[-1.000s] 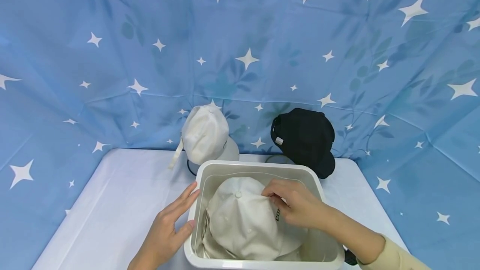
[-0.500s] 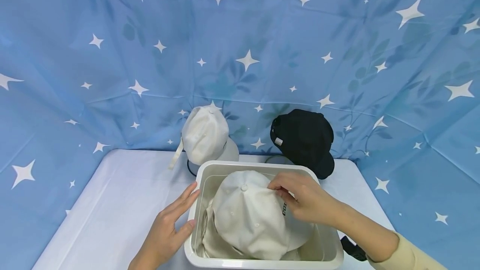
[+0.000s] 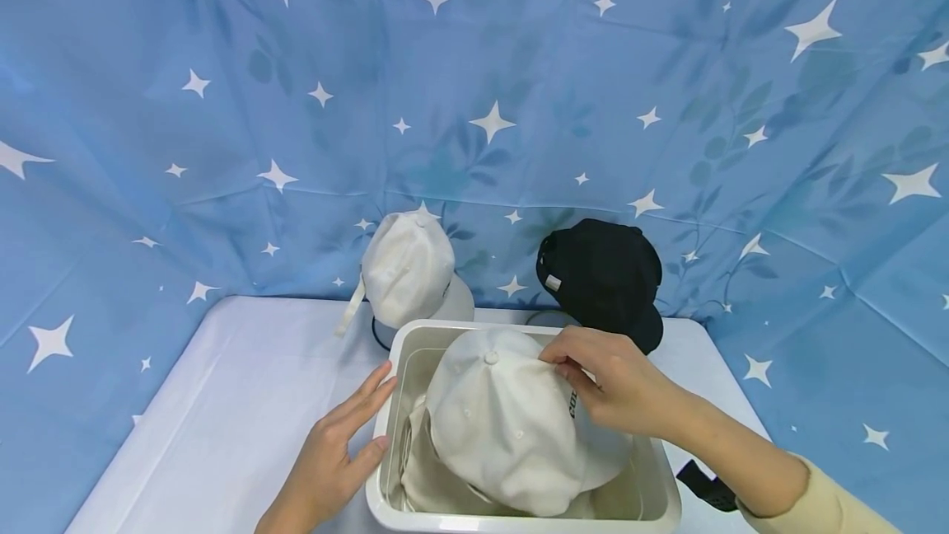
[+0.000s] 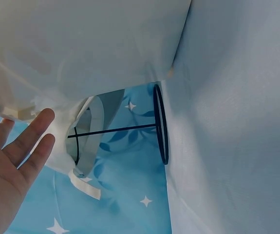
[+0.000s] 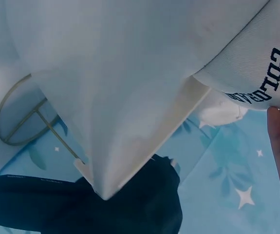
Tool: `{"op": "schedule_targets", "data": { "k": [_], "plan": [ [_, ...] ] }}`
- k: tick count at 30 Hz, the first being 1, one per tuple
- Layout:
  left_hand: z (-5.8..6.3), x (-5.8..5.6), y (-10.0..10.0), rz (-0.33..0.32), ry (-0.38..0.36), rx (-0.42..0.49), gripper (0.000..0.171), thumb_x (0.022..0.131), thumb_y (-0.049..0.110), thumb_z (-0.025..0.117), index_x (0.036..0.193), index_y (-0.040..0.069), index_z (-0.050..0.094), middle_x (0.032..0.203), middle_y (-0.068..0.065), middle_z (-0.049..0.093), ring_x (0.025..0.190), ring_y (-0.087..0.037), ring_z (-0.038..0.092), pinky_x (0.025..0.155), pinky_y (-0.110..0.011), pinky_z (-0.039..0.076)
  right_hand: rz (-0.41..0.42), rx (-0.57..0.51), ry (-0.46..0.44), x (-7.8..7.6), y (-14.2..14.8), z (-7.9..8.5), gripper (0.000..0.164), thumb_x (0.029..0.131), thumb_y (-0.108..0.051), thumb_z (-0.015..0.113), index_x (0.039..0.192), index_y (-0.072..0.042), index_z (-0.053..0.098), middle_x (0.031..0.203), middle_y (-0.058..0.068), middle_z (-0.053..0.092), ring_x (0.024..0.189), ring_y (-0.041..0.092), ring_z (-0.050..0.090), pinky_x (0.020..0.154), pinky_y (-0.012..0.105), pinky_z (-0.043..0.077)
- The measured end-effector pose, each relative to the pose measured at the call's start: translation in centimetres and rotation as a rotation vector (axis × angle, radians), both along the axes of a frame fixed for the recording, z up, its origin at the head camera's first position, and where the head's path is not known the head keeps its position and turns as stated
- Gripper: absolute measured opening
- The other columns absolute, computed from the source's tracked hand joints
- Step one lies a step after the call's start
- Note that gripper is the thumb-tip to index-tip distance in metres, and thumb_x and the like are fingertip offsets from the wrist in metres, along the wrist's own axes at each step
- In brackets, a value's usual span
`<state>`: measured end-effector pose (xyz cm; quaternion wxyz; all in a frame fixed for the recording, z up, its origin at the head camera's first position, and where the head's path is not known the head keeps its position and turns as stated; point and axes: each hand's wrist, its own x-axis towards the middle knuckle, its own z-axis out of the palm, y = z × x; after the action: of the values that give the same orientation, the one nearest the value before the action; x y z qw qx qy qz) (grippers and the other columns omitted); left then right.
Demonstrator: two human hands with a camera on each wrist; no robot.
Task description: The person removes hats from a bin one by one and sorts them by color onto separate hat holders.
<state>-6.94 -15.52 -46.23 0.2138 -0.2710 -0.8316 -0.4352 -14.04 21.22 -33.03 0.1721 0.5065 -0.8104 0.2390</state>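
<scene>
My right hand [image 3: 619,377] pinches the front crown of a cream baseball cap [image 3: 504,427] over the right part of a white plastic bin [image 3: 652,484]. Dark lettering shows on that cap's front, beside my fingers, and more clearly in the right wrist view on the cap [image 5: 247,68]. Beneath it, more beige fabric [image 3: 437,476] lies in the bin, partly hidden. My left hand [image 3: 326,452] has its fingers straight, with the fingertips against the bin's left rim. In the left wrist view the left hand [image 4: 13,165] shows spread fingers under the bin's side [image 4: 91,44].
Behind the bin, a white cap [image 3: 408,270] hangs on a wire stand [image 4: 161,124] at left. A black cap [image 3: 604,278] is on another stand [image 5: 37,112] at right. A black strap-like item [image 3: 708,486] lies right of the bin. A starry blue cloth [image 3: 474,39] hangs behind the table.
My right hand has lifted the cream cap upward and slightly to the right, showing more beige fabric under it. The left hand has stayed at the bin's rim.
</scene>
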Motion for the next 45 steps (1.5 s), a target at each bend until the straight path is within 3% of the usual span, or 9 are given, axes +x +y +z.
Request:
{"op": "schedule_targets", "data": {
  "k": [16,25,35,45],
  "plan": [
    [0.0,0.1,-0.1,0.008,-0.006,-0.008,0.065,0.088,-0.001,0.068,0.151,0.004,0.056,0.161,-0.014,0.046,0.141,-0.021,0.053,0.115,-0.014,0.033,0.025,-0.041,0.023,-0.1,0.2,2.3,0.042,0.079,0.02,0.069,0.105,-0.013,0.069,0.097,-0.008,0.067,0.076,0.004,0.056,0.066,0.015,0.049],
    [-0.1,0.2,-0.1,0.003,-0.031,-0.016,0.064,0.09,-0.001,0.068,0.153,0.005,0.054,0.163,-0.013,0.044,0.142,-0.02,0.051,0.115,-0.014,0.032,0.006,-0.054,0.023,-0.4,0.3,3.6,0.041,0.079,0.02,0.069,0.105,-0.012,0.069,0.098,-0.006,0.069,0.078,0.005,0.059,0.068,0.016,0.052],
    [-0.1,0.0,0.0,0.006,-0.011,-0.02,0.064,0.09,0.002,0.068,0.152,0.005,0.054,0.163,-0.013,0.044,0.14,-0.023,0.054,0.114,-0.015,0.034,-0.027,-0.068,0.036,-0.4,0.4,5.2,0.04,0.08,0.019,0.067,0.105,-0.011,0.07,0.098,-0.004,0.07,0.076,0.006,0.059,0.067,0.016,0.051],
    [-0.1,0.0,-0.1,0.01,-0.025,-0.018,0.063,0.092,0.004,0.067,0.153,0.006,0.054,0.164,-0.011,0.044,0.141,-0.022,0.052,0.115,-0.015,0.033,-0.03,-0.095,0.056,-1.4,0.1,6.4,0.034,0.083,0.017,0.066,0.103,-0.009,0.071,0.098,-0.003,0.07,0.082,0.008,0.062,0.071,0.016,0.051]
  ]
}}
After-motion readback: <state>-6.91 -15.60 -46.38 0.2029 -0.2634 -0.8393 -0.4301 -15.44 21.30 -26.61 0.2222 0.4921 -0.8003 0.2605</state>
